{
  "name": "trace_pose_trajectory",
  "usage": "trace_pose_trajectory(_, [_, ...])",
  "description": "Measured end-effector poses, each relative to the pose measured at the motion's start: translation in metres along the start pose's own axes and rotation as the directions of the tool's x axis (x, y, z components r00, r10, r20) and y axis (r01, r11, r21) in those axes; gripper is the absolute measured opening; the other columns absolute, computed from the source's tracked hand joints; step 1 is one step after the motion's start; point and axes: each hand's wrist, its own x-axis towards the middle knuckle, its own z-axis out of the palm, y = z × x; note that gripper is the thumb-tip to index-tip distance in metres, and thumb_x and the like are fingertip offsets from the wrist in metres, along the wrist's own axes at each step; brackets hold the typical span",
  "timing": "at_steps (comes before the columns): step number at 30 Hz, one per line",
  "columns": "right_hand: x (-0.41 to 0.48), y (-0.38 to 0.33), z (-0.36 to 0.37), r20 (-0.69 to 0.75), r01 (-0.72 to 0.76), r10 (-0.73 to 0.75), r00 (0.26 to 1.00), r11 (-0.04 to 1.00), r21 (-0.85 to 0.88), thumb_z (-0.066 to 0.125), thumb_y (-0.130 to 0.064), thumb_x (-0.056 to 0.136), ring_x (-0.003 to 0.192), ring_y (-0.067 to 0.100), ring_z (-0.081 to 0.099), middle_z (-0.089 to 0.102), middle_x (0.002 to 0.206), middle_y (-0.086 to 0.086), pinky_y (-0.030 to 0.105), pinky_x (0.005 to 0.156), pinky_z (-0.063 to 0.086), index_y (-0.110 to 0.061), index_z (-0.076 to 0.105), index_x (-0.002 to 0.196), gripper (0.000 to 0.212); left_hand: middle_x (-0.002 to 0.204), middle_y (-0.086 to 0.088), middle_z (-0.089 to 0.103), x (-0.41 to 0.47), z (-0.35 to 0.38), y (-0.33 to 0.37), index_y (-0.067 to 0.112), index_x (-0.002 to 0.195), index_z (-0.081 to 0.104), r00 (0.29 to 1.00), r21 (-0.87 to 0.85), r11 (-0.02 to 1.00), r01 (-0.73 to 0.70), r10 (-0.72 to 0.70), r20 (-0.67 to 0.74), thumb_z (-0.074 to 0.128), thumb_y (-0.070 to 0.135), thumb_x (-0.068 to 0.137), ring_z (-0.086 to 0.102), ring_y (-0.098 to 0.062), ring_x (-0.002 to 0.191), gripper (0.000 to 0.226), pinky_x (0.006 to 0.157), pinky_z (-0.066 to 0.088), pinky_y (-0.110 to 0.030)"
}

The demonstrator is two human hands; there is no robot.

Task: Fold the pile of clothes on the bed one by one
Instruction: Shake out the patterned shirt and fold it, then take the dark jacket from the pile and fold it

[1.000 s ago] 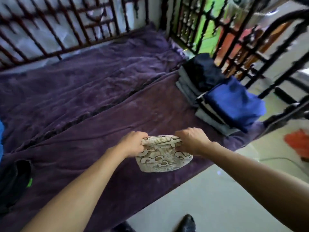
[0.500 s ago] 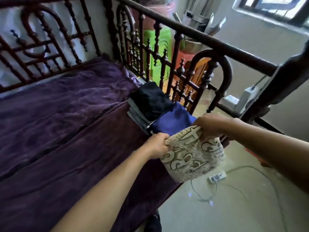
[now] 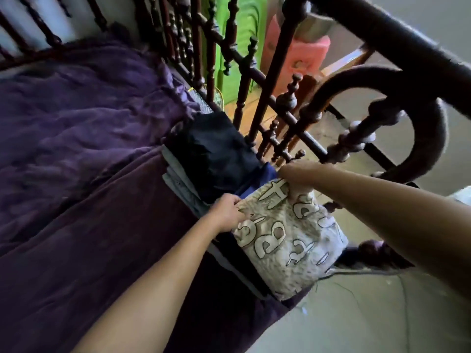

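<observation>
A folded beige cloth with brown letter shapes (image 3: pixel 290 240) lies on top of the nearer stack of folded clothes at the bed's corner. My left hand (image 3: pixel 225 212) pinches its near-left edge. My right hand (image 3: pixel 297 175) grips its far edge beside the footboard. A sliver of blue garment (image 3: pixel 257 182) shows under the cloth. Behind it sits a second stack topped by a black garment (image 3: pixel 219 151) over grey folded pieces (image 3: pixel 178 179). The stacks rest on the purple blanket (image 3: pixel 76 174).
The dark carved wooden footboard (image 3: pixel 288 108) with spindles and a curved rail runs close along the right of the stacks. Green (image 3: pixel 239 47) and pink plastic stools (image 3: pixel 303 54) stand beyond it. Grey floor (image 3: pixel 356 314) with a cable lies below the bed edge.
Both hands carried the folded patterned cloth from the bed's front edge rightwards and set it down on the blue garment stack. The view swung right towards the footboard.
</observation>
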Motion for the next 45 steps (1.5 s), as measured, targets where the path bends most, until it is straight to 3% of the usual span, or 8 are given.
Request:
trace_pose_trajectory(3, [0.044, 0.005, 0.022, -0.178, 0.020, -0.008, 0.984, 0.998, 0.064, 0.070, -0.021, 0.081, 0.095, 0.021, 0.059, 0.056, 0.121, 0.004, 0.035, 0.073, 0.055, -0.030, 0.034, 0.142, 0.072, 0.110, -0.004, 0.065, 0.024, 0.002, -0.017, 0.018, 0.112, 0.060, 0.967, 0.186, 0.981, 0.063, -0.013, -0.256, 0.066, 0.028, 0.085, 0.060, -0.023, 0.099, 0.030, 0.081, 0.050, -0.035])
trace_pose_trajectory(6, [0.058, 0.001, 0.048, -0.319, 0.040, -0.016, 0.947, 0.997, 0.069, 0.061, -0.041, 0.088, 0.140, 0.030, 0.027, 0.024, 0.156, 0.009, 0.046, 0.109, 0.031, -0.030, 0.018, 0.150, 0.076, 0.139, -0.010, 0.046, 0.027, 0.022, -0.040, 0.017, 0.132, 0.050, 0.863, 0.411, 0.910, -0.056, 0.251, -0.439, 0.062, 0.025, 0.089, 0.044, -0.027, 0.124, 0.046, 0.097, 0.041, -0.038])
trace_pose_trajectory(9, [0.049, -0.013, 0.085, -0.365, 0.081, -0.021, 0.931, 0.985, 0.152, 0.022, -0.064, 0.092, 0.148, 0.027, 0.002, 0.001, 0.162, 0.008, 0.050, 0.116, 0.013, -0.036, 0.013, 0.151, 0.066, 0.155, -0.018, 0.025, 0.020, 0.052, -0.063, 0.023, 0.146, 0.037, 0.856, 0.611, 0.776, -0.154, 0.414, -0.310, 0.051, 0.035, 0.095, 0.027, -0.036, 0.140, 0.054, 0.107, 0.033, -0.048])
trace_pose_trajectory(13, [0.031, -0.029, 0.130, -0.237, 0.019, 0.038, 0.971, 0.972, 0.235, 0.008, -0.072, 0.087, 0.148, 0.026, -0.013, -0.011, 0.161, 0.006, 0.049, 0.116, 0.014, -0.040, -0.002, 0.151, 0.072, 0.161, -0.009, -0.002, 0.022, 0.066, -0.082, 0.040, 0.151, 0.004, 0.967, 0.616, 0.784, -0.073, 0.206, -0.147, 0.029, 0.054, 0.097, 0.002, -0.029, 0.147, 0.061, 0.115, 0.017, -0.044])
trace_pose_trajectory(21, [0.018, -0.032, 0.103, -0.229, 0.006, 0.028, 0.973, 0.990, 0.144, 0.040, -0.056, 0.093, 0.141, 0.031, 0.021, 0.016, 0.157, 0.013, 0.050, 0.106, 0.031, -0.028, 0.024, 0.148, 0.063, 0.149, -0.007, 0.029, -0.039, 0.046, -0.049, 0.027, 0.141, 0.035, 0.976, 0.613, 0.781, 0.119, 0.022, -0.217, 0.043, 0.040, 0.095, 0.034, -0.028, 0.131, 0.049, 0.103, 0.032, -0.042])
trace_pose_trajectory(28, [-0.047, -0.096, 0.052, -0.298, 0.306, -0.294, 0.908, 0.952, -0.006, 0.046, -0.038, 0.094, 0.112, 0.026, 0.058, 0.060, 0.125, 0.006, 0.034, 0.084, 0.045, -0.022, 0.053, 0.127, 0.038, 0.127, -0.006, 0.057, -0.189, 0.052, -0.060, 0.021, 0.127, 0.052, 0.915, 0.436, 0.828, 0.353, -0.207, -0.347, 0.044, 0.036, 0.096, 0.055, -0.027, 0.114, 0.035, 0.089, 0.046, -0.037])
trace_pose_trajectory(36, [-0.138, -0.244, -0.020, -0.362, 0.646, -0.659, 0.659, 0.742, -0.176, 0.048, -0.040, 0.092, 0.110, 0.031, 0.059, 0.061, 0.122, 0.009, 0.034, 0.083, 0.045, -0.025, 0.057, 0.123, 0.036, 0.121, -0.007, 0.063, -0.373, 0.035, -0.098, 0.023, 0.120, 0.058, 0.662, 0.206, 0.775, 0.598, -0.331, -0.673, 0.049, 0.037, 0.093, 0.058, -0.030, 0.112, 0.032, 0.087, 0.047, -0.036])
trace_pose_trajectory(45, [-0.252, -0.475, -0.062, -0.331, 0.762, -0.863, 0.381, 0.496, -0.416, 0.047, -0.039, 0.092, 0.107, 0.029, 0.059, 0.061, 0.121, 0.005, 0.033, 0.074, 0.040, -0.027, 0.058, 0.120, 0.032, 0.114, -0.004, 0.066, -0.593, 0.043, -0.207, 0.024, 0.122, 0.058, 0.375, -0.096, 0.695, 0.712, -0.493, -0.785, 0.051, 0.040, 0.092, 0.060, -0.026, 0.110, 0.035, 0.089, 0.047, -0.035])
